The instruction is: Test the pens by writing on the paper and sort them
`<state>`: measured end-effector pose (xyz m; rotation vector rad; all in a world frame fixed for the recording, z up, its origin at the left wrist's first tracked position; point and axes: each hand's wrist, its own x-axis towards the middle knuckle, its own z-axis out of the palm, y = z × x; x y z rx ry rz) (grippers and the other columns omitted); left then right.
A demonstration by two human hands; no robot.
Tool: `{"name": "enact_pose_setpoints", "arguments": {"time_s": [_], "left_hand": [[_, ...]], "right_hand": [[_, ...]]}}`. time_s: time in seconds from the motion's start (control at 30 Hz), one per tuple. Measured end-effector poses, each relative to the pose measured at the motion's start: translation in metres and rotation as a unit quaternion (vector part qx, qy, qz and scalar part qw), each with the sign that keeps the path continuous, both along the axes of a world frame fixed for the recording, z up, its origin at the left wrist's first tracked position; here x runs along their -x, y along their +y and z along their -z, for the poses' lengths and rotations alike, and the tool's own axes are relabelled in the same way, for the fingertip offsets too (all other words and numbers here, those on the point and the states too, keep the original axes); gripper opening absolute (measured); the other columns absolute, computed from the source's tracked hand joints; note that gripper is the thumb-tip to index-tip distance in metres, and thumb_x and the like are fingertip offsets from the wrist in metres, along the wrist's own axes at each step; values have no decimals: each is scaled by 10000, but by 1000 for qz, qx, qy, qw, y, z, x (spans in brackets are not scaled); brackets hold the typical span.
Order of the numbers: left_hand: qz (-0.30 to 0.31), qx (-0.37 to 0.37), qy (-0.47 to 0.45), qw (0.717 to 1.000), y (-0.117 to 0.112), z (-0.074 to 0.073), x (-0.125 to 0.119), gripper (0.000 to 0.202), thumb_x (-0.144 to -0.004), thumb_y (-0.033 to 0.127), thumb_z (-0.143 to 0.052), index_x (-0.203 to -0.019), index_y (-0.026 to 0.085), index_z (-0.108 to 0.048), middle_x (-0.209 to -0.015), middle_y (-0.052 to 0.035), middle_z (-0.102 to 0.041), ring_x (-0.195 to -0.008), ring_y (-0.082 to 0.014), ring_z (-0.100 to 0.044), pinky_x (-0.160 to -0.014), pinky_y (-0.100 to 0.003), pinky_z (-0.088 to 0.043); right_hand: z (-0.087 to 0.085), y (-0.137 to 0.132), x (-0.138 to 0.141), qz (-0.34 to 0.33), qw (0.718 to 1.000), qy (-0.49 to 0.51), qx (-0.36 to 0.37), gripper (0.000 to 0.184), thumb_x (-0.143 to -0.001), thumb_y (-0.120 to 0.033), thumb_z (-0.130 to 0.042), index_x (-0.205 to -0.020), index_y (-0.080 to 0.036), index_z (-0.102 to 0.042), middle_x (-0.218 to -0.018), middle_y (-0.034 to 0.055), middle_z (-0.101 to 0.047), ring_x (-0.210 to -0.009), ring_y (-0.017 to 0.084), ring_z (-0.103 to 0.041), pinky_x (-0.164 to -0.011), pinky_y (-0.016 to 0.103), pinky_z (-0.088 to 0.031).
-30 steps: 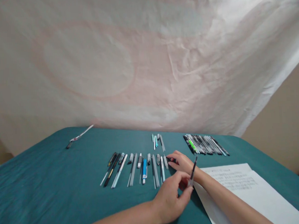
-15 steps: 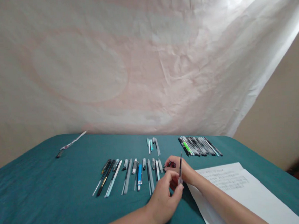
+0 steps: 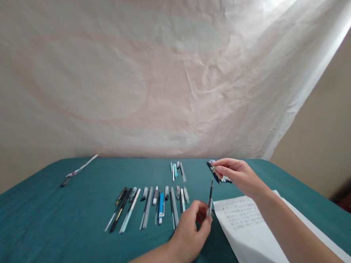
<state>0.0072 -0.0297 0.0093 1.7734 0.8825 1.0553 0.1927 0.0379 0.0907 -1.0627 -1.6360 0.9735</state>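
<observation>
My left hand is closed round a pen refill, pinched between thumb and fingers. The refill stands nearly upright, its dark thin end pointing up and its lower end hidden in the grip. Farther forward, my right hand reaches over the pile of pens with thumb and index finger drawn together at the pile's left side. Whatever lies between those fingertips cannot be made out. Most of the pile is covered by this hand. Left of my left hand lies a row of pen parts, including a blue pen, a clear barrel and several caps.
Handwritten paper sheets lie under my right forearm. A smaller group of pen parts lies at the back middle. Far left on the green cloth is a long white-and-dark item. A pale sheet hangs behind the table.
My right hand has moved from beside the row of caps, forward and right, to the pens. More writing shows on the paper. My left hand still holds the refill. The view has shifted slightly.
</observation>
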Motion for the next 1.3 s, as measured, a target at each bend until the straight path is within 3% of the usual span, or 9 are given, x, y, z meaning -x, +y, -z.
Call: {"name": "enact_pose_setpoints", "arguments": {"time_s": [0.3,0.93,1.3], "left_hand": [[4,-13,8,1000,1,3,1,93,-836,206,-465,-917,169,-494,-830,-20,-565,-747,-140,-507,-693,-247,-393],[12,-15,18,1000,0,-2,1,106,-844,211,-455,-922,163,-509,-831,-21,-566,-756,-137,-502,-708,-237,-392],[1,-35,34,999,1,-1,1,140,-850,208,-448,-931,177,-558,-831,-17,-569,-769,-138,-510,-715,-237,-390]], "right_hand": [[-15,-14,2,-39,998,-48,-8,228,-745,-378,-604,-806,-158,-605,-681,-5,-546,-602,90,-466,-544,215,-367],[-13,-12,-8,-61,989,-133,-23,255,-764,-395,-577,-790,-142,-591,-635,-12,-485,-559,83,-393,-494,218,-314],[-28,-22,-16,-85,972,-219,-24,223,-778,-371,-556,-774,-151,-593,-678,7,-546,-613,107,-471,-551,232,-373]]}}
